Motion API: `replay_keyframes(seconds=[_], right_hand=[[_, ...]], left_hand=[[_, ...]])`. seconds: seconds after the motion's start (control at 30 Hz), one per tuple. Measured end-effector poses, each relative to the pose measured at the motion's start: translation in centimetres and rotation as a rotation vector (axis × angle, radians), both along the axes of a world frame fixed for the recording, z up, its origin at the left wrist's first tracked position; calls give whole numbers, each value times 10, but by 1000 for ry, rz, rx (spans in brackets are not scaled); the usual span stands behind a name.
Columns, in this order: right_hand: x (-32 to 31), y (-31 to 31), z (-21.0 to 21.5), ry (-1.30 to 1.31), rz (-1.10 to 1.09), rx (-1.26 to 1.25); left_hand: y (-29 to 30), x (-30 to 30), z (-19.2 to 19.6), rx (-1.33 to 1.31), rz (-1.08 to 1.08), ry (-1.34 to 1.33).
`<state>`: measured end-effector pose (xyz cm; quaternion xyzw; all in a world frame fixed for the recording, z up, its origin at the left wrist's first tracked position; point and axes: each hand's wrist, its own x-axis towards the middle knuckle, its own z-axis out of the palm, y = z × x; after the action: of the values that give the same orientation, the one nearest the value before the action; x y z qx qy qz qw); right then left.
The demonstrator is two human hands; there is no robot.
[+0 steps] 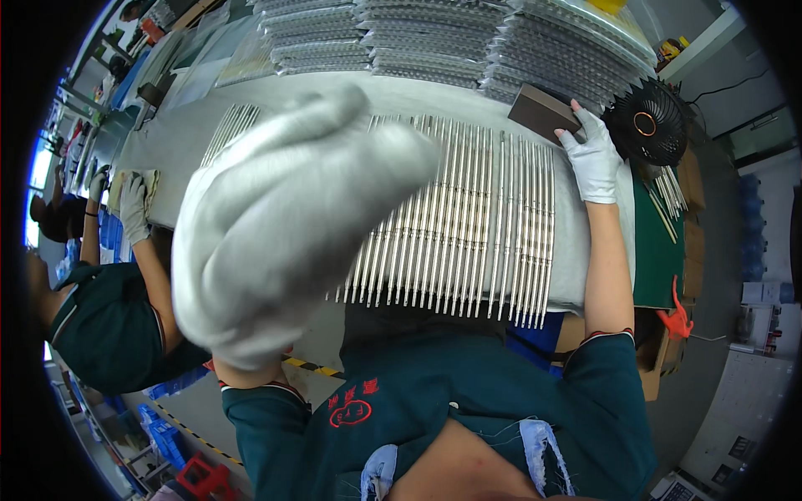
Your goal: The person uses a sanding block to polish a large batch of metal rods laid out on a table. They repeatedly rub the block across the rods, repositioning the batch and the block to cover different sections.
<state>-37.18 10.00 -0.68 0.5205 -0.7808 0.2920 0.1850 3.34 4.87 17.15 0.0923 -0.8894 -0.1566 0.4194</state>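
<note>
My left hand (pixel 292 217), in a white glove, is raised close to the camera above the table and blurred by motion. Its thumb and fingers look apart, and I see nothing between them. Below and behind it, a row of slim silver metal rods (pixel 455 209) lies side by side on the table, partly hidden by the glove. At the far right, my right hand (pixel 595 163), in a white glove with bare tips on the thumb and a finger, grips the right end of a brown rectangular block (pixel 543 115).
A black fan (pixel 647 123) stands right of the block. Stacks of plastic-wrapped trays (pixel 434 42) line the table's far side. More rods (pixel 667 196) lie on a green surface at the right. At left, a co-worker's gloved hand (pixel 134 209) rests on a cloth.
</note>
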Motion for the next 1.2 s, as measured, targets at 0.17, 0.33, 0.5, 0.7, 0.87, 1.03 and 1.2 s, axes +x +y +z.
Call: replay_keyframes(seconds=[0.17, 0.33, 0.5, 0.7, 0.87, 1.03, 1.2], right_hand=[[-8, -8, -14, 57, 44, -50], [-17, -3, -16, 77, 40, -109], [-6, -4, -10, 37, -26, -20], [-6, -2, -10, -1, 51, -129], [-4, -1, -2, 123, 24, -118], [0, -3, -2, 155, -25, -55], [7, -6, -2, 178, 150, -246]], left_hand=[[64, 11, 44, 392, -225, 15], [73, 13, 52, 458, -432, 32], [66, 29, 50, 491, -498, 105], [36, 43, -28, 703, -306, 468], [-9, 38, -96, 502, 222, -149], [-22, 40, -154, 98, 537, -556], [-19, 25, -162, 45, 423, -437]])
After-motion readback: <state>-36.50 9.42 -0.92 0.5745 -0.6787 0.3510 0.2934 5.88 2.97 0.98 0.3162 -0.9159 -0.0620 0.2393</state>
